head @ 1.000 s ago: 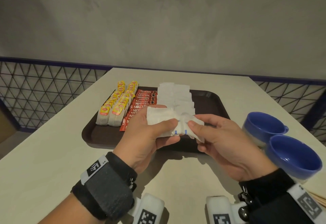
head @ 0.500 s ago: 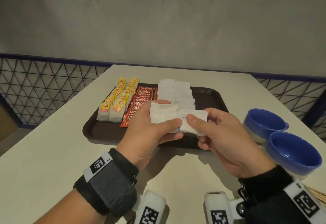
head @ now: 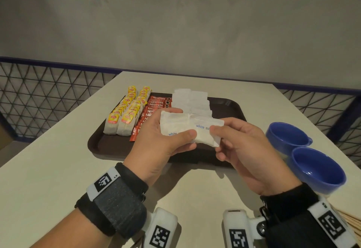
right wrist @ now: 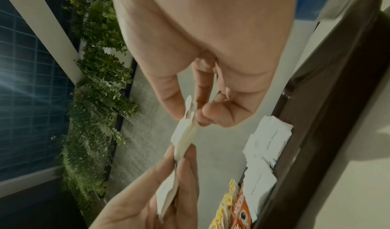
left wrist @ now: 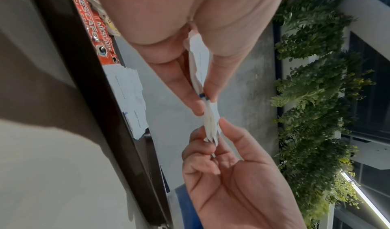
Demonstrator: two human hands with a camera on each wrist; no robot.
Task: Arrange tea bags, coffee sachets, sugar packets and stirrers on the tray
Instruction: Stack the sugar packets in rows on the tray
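Note:
Both hands hold a small stack of white sugar packets (head: 187, 128) in the air above the near edge of the dark brown tray (head: 105, 146). My left hand (head: 166, 136) grips the stack's left side, thumb on top. My right hand (head: 218, 132) pinches the right end of the top packet (left wrist: 211, 125), which sticks out to the right. On the tray lie two rows of yellow-tagged tea bags (head: 127, 114), a row of red coffee sachets (head: 154, 105) and overlapping white sugar packets (head: 191, 99). Thin wooden stirrers (head: 351, 222) show at the bottom right edge.
Two blue cups (head: 316, 169) stand on the table right of the tray, close to my right wrist. A wire mesh railing (head: 39, 95) runs behind the beige table (head: 48, 179) on both sides, under a grey wall. The tray's right half is bare.
The crumpled bundle has been flattened into a stack. My right hand has drawn the top packet out to the right, and both hands have risen slightly.

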